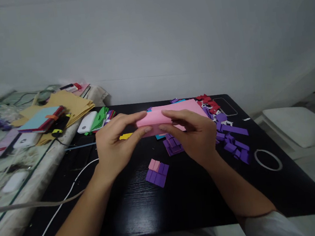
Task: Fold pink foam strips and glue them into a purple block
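Both my hands hold a folded strip of pink paper (153, 119) up above the black table. My left hand (116, 138) pinches its left end between thumb and fingers, and my right hand (195, 130) pinches its right end the same way. Behind the right hand lies a larger pink sheet (188, 108). On the table below the hands rests a small block of purple folded pieces (158, 177) with pink pieces (154, 165) at its upper left corner. Another purple stack (172, 145) sits partly hidden by my right hand.
Purple paper pieces (237, 145) and red scraps (207, 103) are spread on the right of the black table (134, 209), near a white ring (268, 159). Green paper (100, 118) and a white device (87, 122) lie at left. A white cable (75, 180) crosses the left edge.
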`<state>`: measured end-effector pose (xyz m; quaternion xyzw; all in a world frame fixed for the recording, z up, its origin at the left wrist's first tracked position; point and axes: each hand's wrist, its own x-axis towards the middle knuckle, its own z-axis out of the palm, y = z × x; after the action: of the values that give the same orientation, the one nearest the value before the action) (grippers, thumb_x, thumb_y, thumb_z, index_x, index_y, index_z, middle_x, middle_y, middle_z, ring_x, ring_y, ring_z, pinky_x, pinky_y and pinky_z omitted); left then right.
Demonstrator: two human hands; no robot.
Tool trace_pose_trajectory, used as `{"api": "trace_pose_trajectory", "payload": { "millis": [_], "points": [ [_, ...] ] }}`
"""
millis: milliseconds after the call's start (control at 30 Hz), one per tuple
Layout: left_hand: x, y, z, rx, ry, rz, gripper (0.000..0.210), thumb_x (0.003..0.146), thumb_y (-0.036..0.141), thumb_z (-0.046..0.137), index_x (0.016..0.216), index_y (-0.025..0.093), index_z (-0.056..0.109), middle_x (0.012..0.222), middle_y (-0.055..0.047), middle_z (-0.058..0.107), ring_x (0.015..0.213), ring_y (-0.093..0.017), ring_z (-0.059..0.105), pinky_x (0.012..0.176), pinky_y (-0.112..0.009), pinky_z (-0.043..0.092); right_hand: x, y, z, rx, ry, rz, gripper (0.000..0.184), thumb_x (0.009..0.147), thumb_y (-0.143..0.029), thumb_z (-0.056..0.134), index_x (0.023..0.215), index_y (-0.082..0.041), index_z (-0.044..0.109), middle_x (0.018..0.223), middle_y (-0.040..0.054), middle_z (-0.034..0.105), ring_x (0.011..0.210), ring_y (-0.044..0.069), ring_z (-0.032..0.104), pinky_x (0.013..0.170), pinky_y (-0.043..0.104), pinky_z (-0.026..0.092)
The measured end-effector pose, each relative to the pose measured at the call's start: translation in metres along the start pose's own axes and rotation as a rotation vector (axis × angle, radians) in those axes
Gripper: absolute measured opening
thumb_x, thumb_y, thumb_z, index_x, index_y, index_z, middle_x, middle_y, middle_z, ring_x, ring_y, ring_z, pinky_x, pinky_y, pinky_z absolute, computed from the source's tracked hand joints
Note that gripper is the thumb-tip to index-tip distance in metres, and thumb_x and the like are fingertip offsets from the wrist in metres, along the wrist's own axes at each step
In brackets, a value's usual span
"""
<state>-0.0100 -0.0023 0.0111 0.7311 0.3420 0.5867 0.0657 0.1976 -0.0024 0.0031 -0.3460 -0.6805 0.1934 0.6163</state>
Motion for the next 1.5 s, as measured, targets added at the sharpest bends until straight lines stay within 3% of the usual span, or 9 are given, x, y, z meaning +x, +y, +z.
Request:
{"api": "trace_pose_trajectory", "payload": {
  "millis": [300,433,567,667,833,933,1100,1300,1500],
  "points": [
    [0.007,0.000,-0.004,0.148,-0.037,0.056,0.016,0.089,0.026,0.084,0.105,0.029,0.082,0.089,-0.001,0.068,0.083,-0.016,0.064,0.074,-0.030,0.053,0.004,-0.006,0.001,-0.117,0.015,-0.136,0.011,0.090,-0.021,0.083,0.097,-0.029,0.081,0.097,0.0029,0.071,0.096,0.020,0.069,0.088,0.038,0.059],
    [0.011,-0.004,-0.011,0.070,-0.167,0.011,0.014,0.091,0.026,0.081,0.106,0.028,0.082,0.086,-0.001,0.069,0.076,-0.015,0.062,0.067,-0.029,0.050,0.008,-0.007,-0.004,0.194,-0.230,0.104,0.013,0.094,-0.037,0.078,0.101,-0.026,0.076,0.122,0.0076,0.072,0.124,0.025,0.066,0.104,0.043,0.055],
    [0.015,-0.009,-0.016,-0.105,-0.305,0.001,0.012,0.093,0.027,0.080,0.105,0.027,0.082,0.088,-0.002,0.077,0.076,-0.015,0.066,0.069,-0.029,0.052,0.016,0.006,-0.008,0.525,-0.501,0.473,0.039,0.102,-0.057,0.060,0.089,-0.023,0.073,0.132,0.0080,0.073,0.129,0.026,0.066,0.112,0.044,0.052],
    [0.017,-0.011,-0.019,-0.174,-0.350,0.007,0.013,0.093,0.024,0.079,0.105,0.028,0.082,0.090,-0.003,0.079,0.081,-0.017,0.070,0.073,-0.030,0.055,0.020,0.013,-0.008,0.629,-0.639,0.675,0.025,0.095,-0.048,0.075,0.098,-0.023,0.071,0.108,0.0044,0.078,0.101,0.020,0.074,0.093,0.036,0.061],
    [0.019,-0.010,-0.022,-0.211,-0.400,-0.026,0.012,0.094,0.028,0.077,0.104,0.029,0.084,0.092,-0.007,0.080,0.085,-0.021,0.073,0.077,-0.034,0.060,0.020,0.015,-0.006,0.728,-0.779,0.765,0.045,0.078,-0.029,0.091,0.118,-0.022,0.070,0.094,0.0001,0.077,0.074,0.012,0.069,0.063,0.021,0.055],
    [0.018,-0.011,-0.023,-0.179,-0.411,-0.037,0.018,0.097,0.030,0.073,0.112,0.031,0.083,0.102,-0.009,0.081,0.096,-0.022,0.074,0.086,-0.036,0.061,0.018,0.016,-0.004,0.712,-0.728,0.741,0.034,0.082,-0.031,0.088,0.111,-0.019,0.074,0.087,0.0003,0.076,0.074,0.012,0.069,0.064,0.022,0.055],
    [0.014,-0.009,-0.019,-0.137,-0.281,-0.253,0.030,0.105,0.037,0.061,0.129,0.029,0.077,0.122,-0.009,0.079,0.108,-0.022,0.075,0.087,-0.031,0.061,0.013,0.013,0.000,0.533,-0.417,0.507,0.022,0.085,-0.034,0.086,0.100,-0.020,0.077,0.097,0.0024,0.078,0.089,0.016,0.072,0.083,0.030,0.059],
    [0.011,0.000,-0.008,-0.214,-0.271,-0.319,0.028,0.099,0.045,0.070,0.106,0.021,0.082,0.089,-0.005,0.080,0.073,-0.017,0.071,0.062,-0.025,0.054,0.007,-0.004,-0.001,0.112,-0.248,0.200,0.008,0.092,-0.025,0.075,0.099,-0.021,0.077,0.089,0.0020,0.072,0.080,0.016,0.066,0.073,0.031,0.054],
    [0.007,0.004,-0.004,-0.275,-0.284,-0.312,0.013,0.095,0.035,0.077,0.103,0.025,0.081,0.089,-0.004,0.079,0.075,-0.016,0.072,0.065,-0.027,0.057,0.005,-0.013,0.000,0.137,-0.232,0.135,0.013,0.096,-0.028,0.074,0.107,-0.022,0.076,0.096,0.0030,0.077,0.083,0.016,0.071,0.076,0.031,0.059]
  ]
}}
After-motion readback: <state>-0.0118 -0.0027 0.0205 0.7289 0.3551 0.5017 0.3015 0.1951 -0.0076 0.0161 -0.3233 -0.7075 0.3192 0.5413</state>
